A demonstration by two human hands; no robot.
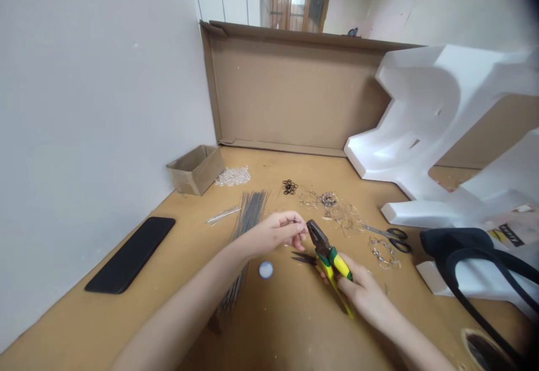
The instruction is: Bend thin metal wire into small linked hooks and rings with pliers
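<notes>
My left hand point(288, 229) is closed in a pinch over the middle of the table, with a small, thin piece between its fingertips that I cannot make out. My right hand point(360, 287) grips combination pliers point(322, 242) by their yellow and green handles. The dark jaws of the pliers meet my left fingertips. Just below them lies a second tool with dark pointed jaws point(304, 257), partly hidden behind the pliers and my right hand. A bundle of straight grey wires point(248, 219) runs beneath my left forearm. A small round white and blue disc point(265, 270) lies between my arms.
Beyond the hands are black rings point(289, 187), tangled wire loops point(343, 214), scissors point(389, 235) and a wire piece with beads point(384, 252). Clear beads point(233, 175) lie beside a cardboard box point(197, 169). A black phone point(130, 256) sits left; white foam point(416, 113) stands right.
</notes>
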